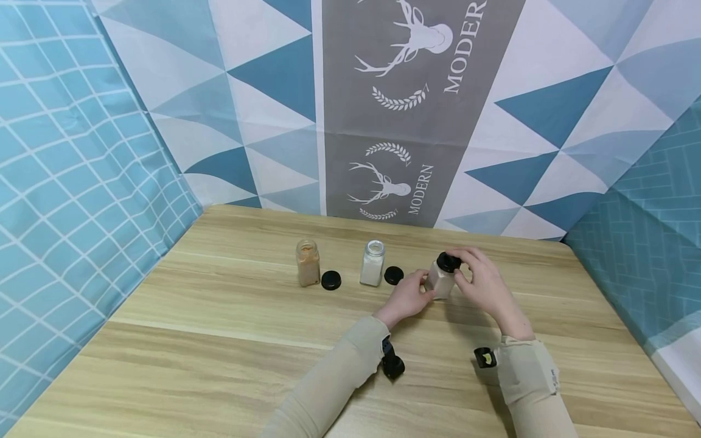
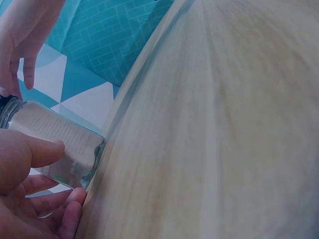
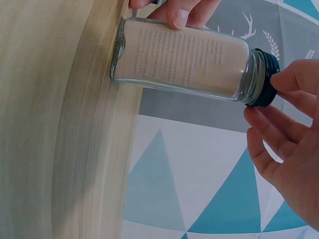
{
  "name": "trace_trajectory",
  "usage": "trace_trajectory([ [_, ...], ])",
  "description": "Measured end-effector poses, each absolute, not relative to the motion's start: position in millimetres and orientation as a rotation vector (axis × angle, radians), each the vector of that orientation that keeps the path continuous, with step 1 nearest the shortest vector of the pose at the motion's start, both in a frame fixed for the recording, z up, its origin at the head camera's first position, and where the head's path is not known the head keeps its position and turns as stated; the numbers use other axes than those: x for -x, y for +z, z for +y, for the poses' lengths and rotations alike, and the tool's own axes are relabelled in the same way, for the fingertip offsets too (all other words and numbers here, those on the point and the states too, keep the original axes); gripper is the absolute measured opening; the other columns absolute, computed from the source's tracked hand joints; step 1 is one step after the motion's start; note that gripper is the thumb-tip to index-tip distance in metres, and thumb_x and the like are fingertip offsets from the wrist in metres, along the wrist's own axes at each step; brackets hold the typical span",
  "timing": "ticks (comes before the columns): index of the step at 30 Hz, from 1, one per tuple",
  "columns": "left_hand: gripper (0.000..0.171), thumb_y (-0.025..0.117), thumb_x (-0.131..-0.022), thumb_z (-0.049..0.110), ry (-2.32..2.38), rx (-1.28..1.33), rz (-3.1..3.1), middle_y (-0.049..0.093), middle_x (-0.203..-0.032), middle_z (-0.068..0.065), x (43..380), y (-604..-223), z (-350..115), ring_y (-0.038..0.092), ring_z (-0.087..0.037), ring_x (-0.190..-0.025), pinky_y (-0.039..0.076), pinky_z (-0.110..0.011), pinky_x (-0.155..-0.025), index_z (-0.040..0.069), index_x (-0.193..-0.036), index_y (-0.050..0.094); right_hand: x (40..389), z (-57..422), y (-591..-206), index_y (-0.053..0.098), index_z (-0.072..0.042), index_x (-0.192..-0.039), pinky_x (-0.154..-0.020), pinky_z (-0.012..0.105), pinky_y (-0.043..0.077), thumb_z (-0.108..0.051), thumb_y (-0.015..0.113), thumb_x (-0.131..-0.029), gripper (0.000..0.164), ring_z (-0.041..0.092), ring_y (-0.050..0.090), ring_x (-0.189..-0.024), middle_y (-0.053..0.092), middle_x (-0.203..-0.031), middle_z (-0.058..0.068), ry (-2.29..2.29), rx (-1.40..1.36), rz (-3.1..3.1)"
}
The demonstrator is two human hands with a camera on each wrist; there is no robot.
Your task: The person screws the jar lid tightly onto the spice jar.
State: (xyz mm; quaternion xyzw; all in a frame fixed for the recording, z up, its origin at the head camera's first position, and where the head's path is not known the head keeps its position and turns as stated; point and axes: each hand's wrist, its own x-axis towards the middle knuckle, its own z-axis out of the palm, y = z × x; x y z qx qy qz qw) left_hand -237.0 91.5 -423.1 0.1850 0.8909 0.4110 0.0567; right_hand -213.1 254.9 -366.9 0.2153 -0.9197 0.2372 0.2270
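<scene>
A square glass spice jar filled with pale powder stands on the table at the right, its black lid on top. My left hand grips the jar's body low down, thumb across one side in the left wrist view. With thumb and fingers my right hand pinches the lid's rim; in the right wrist view some glass thread shows below the lid. Left of them stand an uncapped jar of white powder and an uncapped jar of orange-brown powder.
One loose black lid lies between the white-powder jar and my left hand. Another black lid lies beside the orange-brown jar. The wooden table meets a patterned cloth backdrop at the back, with blue cloth on both sides.
</scene>
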Motion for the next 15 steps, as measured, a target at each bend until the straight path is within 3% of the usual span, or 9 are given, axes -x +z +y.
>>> trace_trajectory([
  [6, 0.046, 0.059, -0.089, 0.025, 1.248, -0.545, 2.696, 0.056, -0.122, -0.010, 236.6, -422.6, 92.0, 0.054, -0.021, -0.111, 0.045, -0.032, -0.090, 0.011, -0.130, 0.046, 214.0, 256.7, -367.1, 0.058, -0.003, -0.115, -0.072, 0.047, 0.045, 0.002, 0.059, -0.080, 0.035, 0.032, 0.056, -0.091, 0.056, -0.111, 0.016, 0.623, -0.576, -2.537],
  [15, 0.046, 0.060, -0.088, 0.026, 1.251, -0.554, 2.704, 0.057, -0.122, -0.009, 237.7, -424.6, 92.3, 0.055, -0.020, -0.110, 0.046, -0.031, -0.088, 0.011, -0.129, 0.047, 214.8, 258.9, -367.2, 0.057, -0.002, -0.117, -0.067, 0.043, 0.044, -0.002, 0.059, -0.080, 0.037, 0.030, 0.055, -0.087, 0.056, -0.105, 0.015, 0.629, -0.544, -2.550],
])
